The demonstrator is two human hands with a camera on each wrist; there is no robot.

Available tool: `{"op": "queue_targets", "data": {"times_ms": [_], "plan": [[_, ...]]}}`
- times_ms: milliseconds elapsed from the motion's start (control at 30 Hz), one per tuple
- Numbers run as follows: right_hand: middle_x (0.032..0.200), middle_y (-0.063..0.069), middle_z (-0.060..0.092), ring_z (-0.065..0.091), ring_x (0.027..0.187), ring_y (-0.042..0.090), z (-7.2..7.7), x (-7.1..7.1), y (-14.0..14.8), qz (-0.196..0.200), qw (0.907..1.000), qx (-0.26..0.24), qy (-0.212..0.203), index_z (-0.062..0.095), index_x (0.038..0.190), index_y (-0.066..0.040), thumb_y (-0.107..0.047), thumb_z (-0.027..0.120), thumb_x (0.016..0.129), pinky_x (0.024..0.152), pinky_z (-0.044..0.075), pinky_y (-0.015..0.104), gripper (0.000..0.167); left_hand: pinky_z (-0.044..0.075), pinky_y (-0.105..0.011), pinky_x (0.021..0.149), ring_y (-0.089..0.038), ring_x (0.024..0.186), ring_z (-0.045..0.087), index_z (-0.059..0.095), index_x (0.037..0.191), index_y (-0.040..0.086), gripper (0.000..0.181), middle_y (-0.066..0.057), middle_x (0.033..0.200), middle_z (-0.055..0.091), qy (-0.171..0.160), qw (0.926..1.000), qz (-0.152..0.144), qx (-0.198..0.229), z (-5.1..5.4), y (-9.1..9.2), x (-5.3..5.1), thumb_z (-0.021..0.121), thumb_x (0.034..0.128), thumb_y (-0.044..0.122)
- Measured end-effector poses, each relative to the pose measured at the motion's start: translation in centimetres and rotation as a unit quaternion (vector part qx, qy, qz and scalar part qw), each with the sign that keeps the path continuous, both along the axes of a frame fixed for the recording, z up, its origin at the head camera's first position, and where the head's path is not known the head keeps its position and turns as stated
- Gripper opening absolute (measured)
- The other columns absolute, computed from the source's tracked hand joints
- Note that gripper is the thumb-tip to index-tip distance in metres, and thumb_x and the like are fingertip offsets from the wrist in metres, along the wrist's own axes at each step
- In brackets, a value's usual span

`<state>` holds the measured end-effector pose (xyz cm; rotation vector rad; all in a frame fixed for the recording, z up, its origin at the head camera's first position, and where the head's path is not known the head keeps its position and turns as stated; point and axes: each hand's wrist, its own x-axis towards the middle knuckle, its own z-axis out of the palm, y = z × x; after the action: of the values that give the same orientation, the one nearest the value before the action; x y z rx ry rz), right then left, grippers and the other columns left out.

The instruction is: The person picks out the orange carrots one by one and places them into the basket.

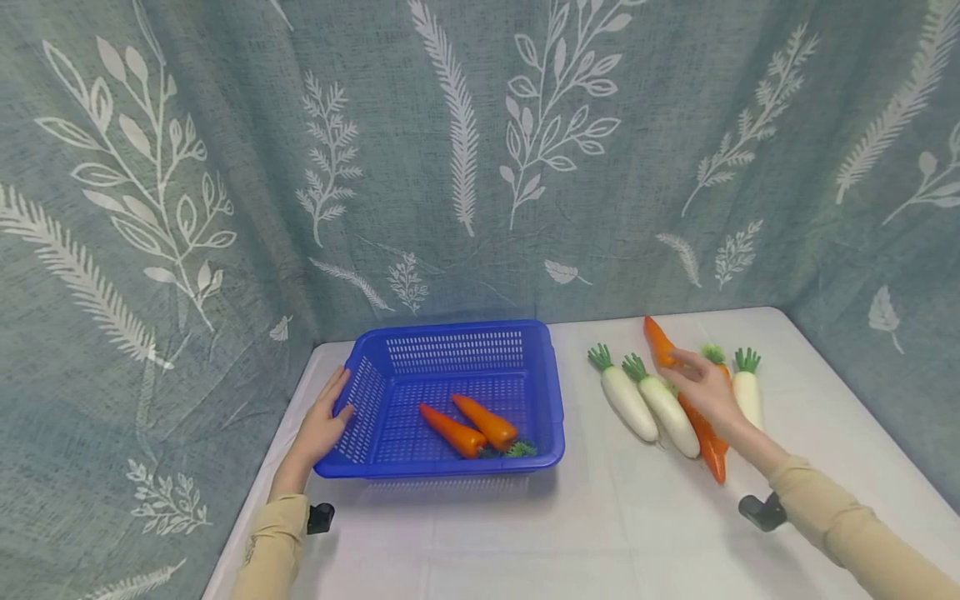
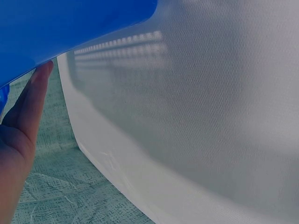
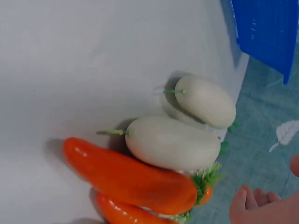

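In the head view my left hand rests at the left side of a blue plastic basket, fingers straight along the rim; the left wrist view shows a straight finger touching its wall. Two carrots with green tops lie inside. At the table's right, my right hand is over the thick end of a carrot near the back edge. The right wrist view shows that hand with spread digits, apart from the visible bit of orange. More carrots lie beneath it.
White radishes with green leaves lie left of the carrots, and another white radish lies to their right. A white table bears everything. A patterned green curtain hangs behind it and at its sides.
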<state>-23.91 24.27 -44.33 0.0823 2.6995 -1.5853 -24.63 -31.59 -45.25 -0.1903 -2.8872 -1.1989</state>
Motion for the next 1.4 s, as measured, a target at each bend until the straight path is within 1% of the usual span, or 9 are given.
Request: {"op": "queue_targets", "data": {"times_ms": [167,333,433,533,633,767,967,1167,1400], "plan": [[0.151,0.026,0.030,0.034,0.136,0.044,0.2,0.1,1.1,-0.026,0.9992,-0.001,-0.032,0.025,0.149,-0.002,-0.042,0.048,0.097,0.108,0.035,0.056,0.069,0.008,-0.059,0.117,-0.045,0.145,0.006,0.017,0.150,-0.002,0.059,-0.022,0.158,0.006,0.002,1.0000,-0.002,0.002,0.0,0.0,-0.1,0.041,0.0956,-0.001],[0.149,0.028,0.032,0.038,0.132,0.045,-0.1,-0.2,2.0,-0.047,0.9987,0.014,-0.013,0.028,0.147,0.002,-0.039,0.048,0.097,0.109,0.035,0.055,0.068,0.008,-0.059,0.117,-0.044,0.145,0.006,0.016,0.150,-0.002,0.059,-0.022,0.158,0.005,0.000,1.0000,-0.001,0.005,0.1,0.0,-0.1,0.040,0.0957,0.000],[0.149,0.026,0.034,0.038,0.132,0.043,-0.3,-0.2,2.4,-0.068,0.9969,0.034,-0.021,0.029,0.147,0.000,-0.043,0.049,0.096,0.107,0.037,0.054,0.069,0.008,-0.059,0.117,-0.044,0.145,0.006,0.017,0.150,-0.002,0.059,-0.022,0.158,0.006,-0.002,1.0000,-0.001,0.003,0.1,0.1,0.0,0.040,0.0958,0.000],[0.150,0.026,0.030,0.033,0.135,0.043,-0.6,-0.2,2.7,-0.074,0.9957,0.039,-0.039,0.028,0.147,-0.001,-0.049,0.049,0.094,0.108,0.035,0.055,0.075,0.008,-0.059,0.117,-0.044,0.145,0.006,0.017,0.150,-0.002,0.059,-0.022,0.158,0.006,-0.003,1.0000,-0.002,0.000,0.1,0.1,0.0,0.040,0.0959,0.000],[0.152,0.028,0.024,0.026,0.138,0.045,-1.0,-0.2,2.9,-0.064,0.9961,0.025,-0.056,0.024,0.148,0.001,-0.045,0.050,0.094,0.111,0.030,0.056,0.075,0.008,-0.059,0.117,-0.044,0.145,0.006,0.016,0.150,-0.002,0.059,-0.022,0.158,0.005,-0.005,1.0000,-0.001,0.000,0.2,0.0,0.0,0.040,0.0957,0.000],[0.152,0.029,0.021,0.025,0.138,0.047,-1.6,0.0,2.9,-0.055,0.9954,0.005,-0.078,0.020,0.148,0.004,-0.035,0.049,0.096,0.113,0.029,0.055,0.071,0.008,-0.059,0.117,-0.044,0.145,0.006,0.016,0.150,-0.002,0.059,-0.022,0.158,0.005,-0.006,1.0000,-0.001,0.002,0.2,0.0,0.0,0.041,0.0955,0.000],[0.149,0.034,0.022,0.025,0.137,0.050,-1.9,0.1,2.8,-0.044,0.9942,0.034,-0.093,0.020,0.147,0.007,-0.026,0.046,0.097,0.113,0.028,0.056,0.065,0.009,-0.059,0.117,-0.044,0.145,0.006,0.016,0.150,-0.002,0.059,-0.022,0.159,0.006,-0.007,1.0000,-0.001,0.003,0.2,0.0,0.0,0.041,0.0954,-0.001],[0.146,0.036,0.027,0.030,0.133,0.051,-2.2,0.3,2.4,-0.042,0.9941,0.046,-0.089,0.023,0.144,0.011,-0.020,0.049,0.096,0.110,0.033,0.056,0.062,0.008,-0.059,0.117,-0.044,0.145,0.006,0.017,0.150,-0.002,0.059,-0.022,0.158,0.006,-0.004,1.0000,-0.002,0.006,0.2,0.0,0.0,0.041,0.0954,0.000],[0.143,0.038,0.029,0.031,0.131,0.052,-3.1,0.4,2.0,-0.033,0.9953,0.070,-0.058,0.027,0.141,0.014,-0.013,0.049,0.095,0.107,0.035,0.057,0.057,0.008,-0.059,0.117,-0.044,0.145,0.006,0.017,0.150,-0.002,0.059,-0.021,0.159,0.006,-0.006,1.0000,0.001,0.005,0.3,0.0,0.0,0.041,0.0957,0.000]]}}
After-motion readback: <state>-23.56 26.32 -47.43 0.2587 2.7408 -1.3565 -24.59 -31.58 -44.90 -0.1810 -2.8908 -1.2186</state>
